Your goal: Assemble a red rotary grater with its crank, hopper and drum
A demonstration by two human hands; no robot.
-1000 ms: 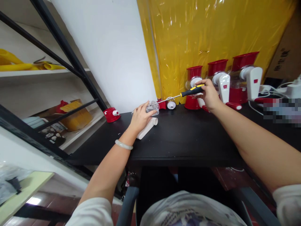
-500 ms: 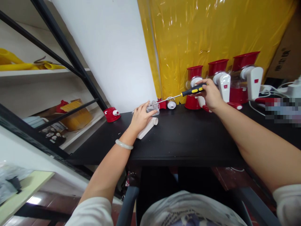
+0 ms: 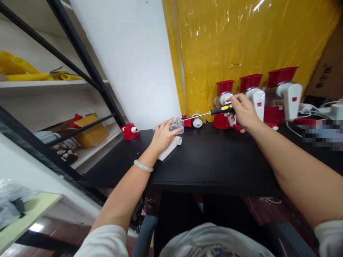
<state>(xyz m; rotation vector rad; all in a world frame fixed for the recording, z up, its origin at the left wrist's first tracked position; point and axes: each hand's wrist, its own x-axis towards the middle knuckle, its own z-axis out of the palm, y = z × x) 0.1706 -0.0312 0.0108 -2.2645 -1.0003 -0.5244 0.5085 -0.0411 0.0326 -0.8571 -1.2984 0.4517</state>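
My left hand (image 3: 164, 136) is closed around a clear plastic housing (image 3: 177, 125) lying on its side on the black table (image 3: 203, 160). In my right hand (image 3: 241, 110) is a screwdriver (image 3: 221, 109) with a black and yellow handle. Its long shaft slants down to the left, and the tip reaches the open end of the clear housing; the exact contact is too small to make out. Just under my left hand lies a white crank handle (image 3: 170, 148). Beyond the housing sit a red part (image 3: 188, 122) and a round white-and-metal part (image 3: 197, 121).
Several red and white hand-crank machines (image 3: 278, 96) stand along the back right. A red base (image 3: 130, 131) sits at the table's left end beside a black-framed shelf (image 3: 91, 75). White cables (image 3: 308, 109) lie at the far right.
The whole view has shifted slightly, with everything lower in the picture. My left hand keeps its hold on the housing, and the screwdriver still points into its open end.
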